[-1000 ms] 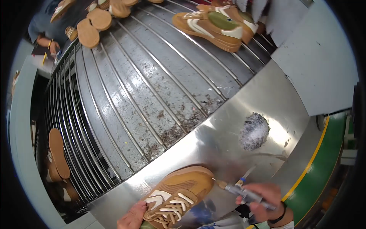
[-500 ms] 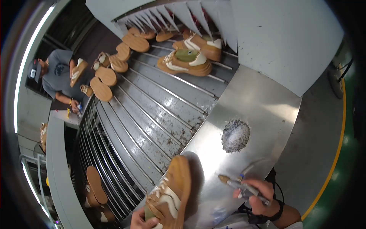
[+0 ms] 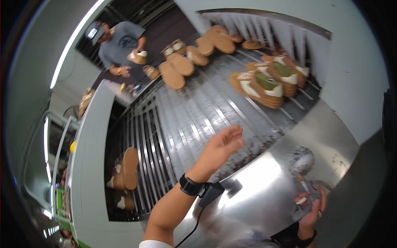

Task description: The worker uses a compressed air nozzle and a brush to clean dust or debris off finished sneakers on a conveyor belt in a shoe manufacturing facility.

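Note:
My left hand [image 3: 225, 144] reaches out over the metal rods of the conveyor, its fingers stretched and nothing in it. Beyond it, by the strip curtain, stands a tan and brown sneaker [image 3: 258, 93] with an olive lining and cream panels. Two similar sneakers are right beside it, soles down. Low on the right, my right hand [image 3: 316, 206] is closed round a small brush [image 3: 301, 180], blurred by motion. A greyish object is also in that hand; its kind is unclear. The brush tip is close to a round grey-white patch [image 3: 302, 160] on the sheet-metal ledge.
Several sneakers lie sole-up [image 3: 175, 70] along the far side of the rods. Another person [image 3: 122, 45] holds a sneaker at the far left. More shoes [image 3: 130, 167] lie at the near left end. A white strip curtain [image 3: 256, 31] hangs from the machine housing [image 3: 355, 74].
The sneaker has left my left hand, and one more stands in the row by the curtain. My left arm now extends forward. The view has swung left; the brush remains in my right hand.

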`<state>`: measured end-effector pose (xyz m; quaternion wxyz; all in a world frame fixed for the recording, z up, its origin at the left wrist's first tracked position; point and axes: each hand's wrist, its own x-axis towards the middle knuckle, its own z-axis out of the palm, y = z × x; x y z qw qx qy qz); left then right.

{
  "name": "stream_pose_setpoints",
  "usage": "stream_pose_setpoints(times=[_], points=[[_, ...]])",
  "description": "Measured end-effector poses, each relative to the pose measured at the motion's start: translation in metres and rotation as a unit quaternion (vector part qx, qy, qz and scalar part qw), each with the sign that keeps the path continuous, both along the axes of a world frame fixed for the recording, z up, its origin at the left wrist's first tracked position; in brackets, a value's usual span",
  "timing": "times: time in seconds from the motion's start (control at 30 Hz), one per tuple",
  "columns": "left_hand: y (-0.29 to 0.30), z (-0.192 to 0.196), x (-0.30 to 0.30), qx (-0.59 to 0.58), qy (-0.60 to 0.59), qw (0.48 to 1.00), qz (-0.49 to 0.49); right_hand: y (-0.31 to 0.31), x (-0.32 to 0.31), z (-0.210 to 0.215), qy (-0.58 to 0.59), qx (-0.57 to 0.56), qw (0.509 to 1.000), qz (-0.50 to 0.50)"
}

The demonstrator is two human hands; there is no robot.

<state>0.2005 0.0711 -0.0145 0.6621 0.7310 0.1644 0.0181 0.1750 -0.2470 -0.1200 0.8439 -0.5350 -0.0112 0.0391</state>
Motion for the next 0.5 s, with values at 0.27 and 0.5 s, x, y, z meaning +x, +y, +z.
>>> stream_pose_setpoints(times=[0.27, 0.5], points=[[0.198, -0.044, -0.285, 0.657, 0.176, 0.638, 0.361, -0.013, 0.010, -0.013, -0.002, -0.104, 0.994, -0.040], [0.249, -0.039, -0.364, 0.741, 0.389, 0.480, 0.263, 0.002, 0.009, -0.002, -0.012, -0.097, 0.994, -0.039]])
